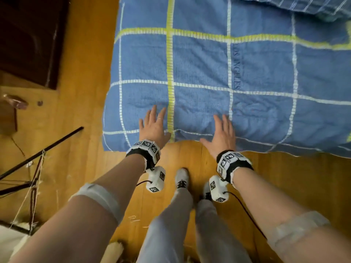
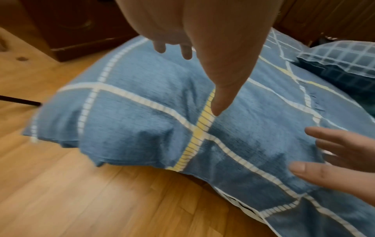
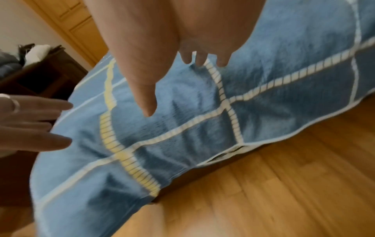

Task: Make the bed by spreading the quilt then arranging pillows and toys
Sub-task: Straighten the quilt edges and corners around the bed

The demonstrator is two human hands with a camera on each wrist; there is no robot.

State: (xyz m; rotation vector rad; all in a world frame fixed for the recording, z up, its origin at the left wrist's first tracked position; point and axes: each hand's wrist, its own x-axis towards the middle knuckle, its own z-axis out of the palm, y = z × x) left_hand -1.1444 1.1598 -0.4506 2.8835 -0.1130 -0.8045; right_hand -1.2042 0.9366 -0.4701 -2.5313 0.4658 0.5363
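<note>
A blue quilt (image 1: 237, 76) with white and yellow grid lines lies spread over the bed, its near edge hanging toward the wooden floor. My left hand (image 1: 154, 126) is flat, fingers spread, over the quilt's near edge beside the yellow stripe. To its right my right hand (image 1: 223, 132) is also flat with straight fingers over the same edge. In the wrist views both hands, left hand (image 2: 192, 52) and right hand (image 3: 194, 59), hover just above the quilt (image 2: 142, 112) (image 3: 274, 104), holding nothing. A dark blue checked pillow (image 1: 296, 6) (image 2: 341, 64) lies at the far right of the bed.
Dark wooden furniture (image 1: 32, 38) stands to the left of the bed. A black metal rack with strings (image 1: 34, 168) stands at the left on the wooden floor (image 1: 284, 177). My feet in white shoes (image 1: 182, 179) stand close to the bed edge.
</note>
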